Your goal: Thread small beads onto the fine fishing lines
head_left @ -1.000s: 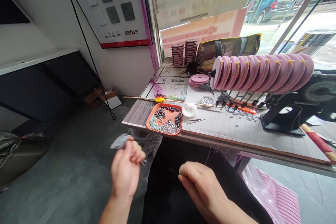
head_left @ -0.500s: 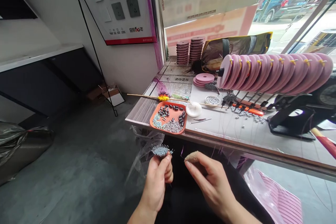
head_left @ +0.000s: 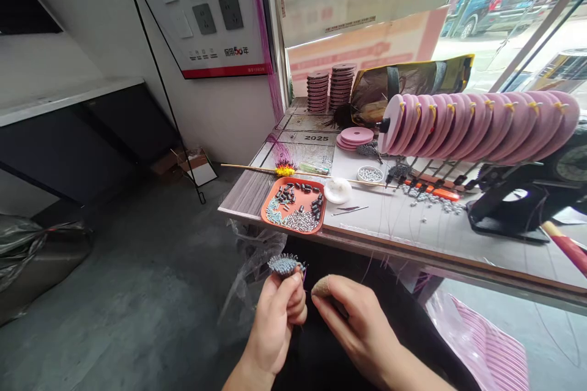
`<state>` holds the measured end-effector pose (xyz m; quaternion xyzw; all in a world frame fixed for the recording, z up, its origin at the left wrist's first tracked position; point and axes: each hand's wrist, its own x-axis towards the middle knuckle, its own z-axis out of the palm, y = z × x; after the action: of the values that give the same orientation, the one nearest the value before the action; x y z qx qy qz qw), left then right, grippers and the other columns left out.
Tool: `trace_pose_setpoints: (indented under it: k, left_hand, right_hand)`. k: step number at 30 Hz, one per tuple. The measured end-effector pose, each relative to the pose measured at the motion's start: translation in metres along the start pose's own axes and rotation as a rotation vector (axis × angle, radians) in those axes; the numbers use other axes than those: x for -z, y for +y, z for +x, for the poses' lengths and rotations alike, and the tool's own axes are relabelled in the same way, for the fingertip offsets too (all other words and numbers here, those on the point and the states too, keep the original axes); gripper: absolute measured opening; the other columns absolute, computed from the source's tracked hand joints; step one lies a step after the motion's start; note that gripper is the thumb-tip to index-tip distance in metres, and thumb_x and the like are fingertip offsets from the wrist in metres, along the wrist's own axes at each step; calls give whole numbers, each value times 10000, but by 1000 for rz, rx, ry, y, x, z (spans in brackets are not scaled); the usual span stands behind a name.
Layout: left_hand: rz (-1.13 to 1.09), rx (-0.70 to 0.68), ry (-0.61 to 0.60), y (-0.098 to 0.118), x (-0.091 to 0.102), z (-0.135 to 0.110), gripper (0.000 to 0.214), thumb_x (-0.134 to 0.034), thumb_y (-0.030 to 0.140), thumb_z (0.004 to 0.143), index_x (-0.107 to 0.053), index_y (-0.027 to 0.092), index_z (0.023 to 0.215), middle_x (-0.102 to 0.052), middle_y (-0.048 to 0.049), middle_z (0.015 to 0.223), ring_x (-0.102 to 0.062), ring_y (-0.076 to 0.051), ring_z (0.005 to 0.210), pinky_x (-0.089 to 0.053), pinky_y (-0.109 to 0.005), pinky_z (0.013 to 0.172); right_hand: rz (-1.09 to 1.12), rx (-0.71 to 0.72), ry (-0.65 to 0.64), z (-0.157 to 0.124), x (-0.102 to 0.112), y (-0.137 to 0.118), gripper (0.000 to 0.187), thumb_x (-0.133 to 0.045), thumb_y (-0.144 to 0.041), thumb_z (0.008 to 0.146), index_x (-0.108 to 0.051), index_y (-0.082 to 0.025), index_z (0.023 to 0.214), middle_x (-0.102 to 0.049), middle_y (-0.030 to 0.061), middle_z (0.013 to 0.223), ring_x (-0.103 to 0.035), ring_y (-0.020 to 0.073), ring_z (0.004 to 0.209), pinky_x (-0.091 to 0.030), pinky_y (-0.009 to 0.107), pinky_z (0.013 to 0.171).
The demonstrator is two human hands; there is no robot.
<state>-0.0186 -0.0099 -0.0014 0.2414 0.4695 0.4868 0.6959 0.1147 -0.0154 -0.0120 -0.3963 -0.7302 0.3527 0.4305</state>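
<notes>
Left hand grips a grey bristly bundle below the orange tray, right hand pinched closed alongside; a slackened grip could scatter its pieces onto the floor.

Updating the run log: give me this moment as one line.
left hand: grips grey bristly bundle | right hand: covered fingertip near bundle | orange tray: on table edge, holds small parts

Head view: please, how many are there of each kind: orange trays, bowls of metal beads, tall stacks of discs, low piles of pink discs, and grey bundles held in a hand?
Orange tray: 1
Bowl of metal beads: 1
Tall stacks of discs: 2
Low pile of pink discs: 1
Grey bundle, held in the left hand: 1
Total: 6
</notes>
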Motion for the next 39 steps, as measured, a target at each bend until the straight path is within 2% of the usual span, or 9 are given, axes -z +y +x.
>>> trace_pose_setpoints:
  k: [10,16,21,25,26,30,33,36,39]
  left_hand:
    - [155,-82,44,-5,-2,-5,247,-673,355,687,-553,147,746,-321,95,485,-247,-36,419,-225,-181,409]
    - [420,-306,194,-15,8,-2,226,-697,371,658,-638,165,731,-551,3,563,-498,-136,518,-387,-237,452]
    - [431,-427,338,-12,2,0,251,-741,370,586,-677,170,723,-687,-55,706,-635,-224,722,-507,-309,666]
    - [410,-476,399,-11,0,0,231,-765,326,550,-685,175,707,-713,-49,710,-658,-225,711,-523,-321,696]
    - [420,-473,392,-11,1,-1,210,-763,313,559,-688,178,701,-714,-45,703,-659,-221,704,-523,-315,694]
    - [368,-372,305,-11,4,-2,180,-769,282,564,-700,184,698,-714,-36,717,-651,-202,719,-516,-287,693]
    - [209,-251,232,-7,2,-6,231,-773,276,576,-694,174,768,-686,-23,728,-612,-155,648,-501,-247,598]
    - [-45,-153,81,5,-4,-8,180,-719,287,665,-670,147,767,-647,-39,774,-589,-158,706,-507,-273,637]
    - [-272,-90,26,24,-4,-3,97,-671,223,718,-623,140,709,-560,-1,653,-574,-154,702,-518,-347,728]
  right_hand:
    - [-71,-146,157,5,4,5,194,-441,-209,844,-462,-183,653,-466,-24,573,-414,100,512,-344,191,500]
    - [-101,-174,167,4,3,7,210,-445,-206,826,-425,-186,618,-430,-35,553,-392,94,496,-323,189,486]
    - [-98,-159,159,4,3,6,222,-438,-208,830,-413,-190,610,-425,-36,551,-391,94,494,-323,190,480]
    - [-58,-129,157,3,4,4,129,-451,-197,823,-479,-191,697,-487,-27,599,-455,102,529,-373,185,512]
    - [-37,-118,170,2,4,3,52,-461,-192,816,-512,-190,806,-538,-14,664,-505,112,589,-405,188,563]
    - [-38,-70,148,0,4,-1,412,-483,-208,825,-372,-185,1221,-598,4,784,-555,124,662,-432,195,617]
    - [-222,0,43,2,3,-1,121,-430,-237,885,-521,-187,948,-538,-30,599,-472,106,491,-347,193,494]
    - [-414,99,-8,3,2,-3,287,-350,-201,915,-451,-188,647,-509,-28,540,-426,97,452,-287,219,497]
    - [-466,187,-58,0,4,-6,287,-324,-151,899,-397,-189,624,-478,-38,531,-405,93,452,-276,231,524]
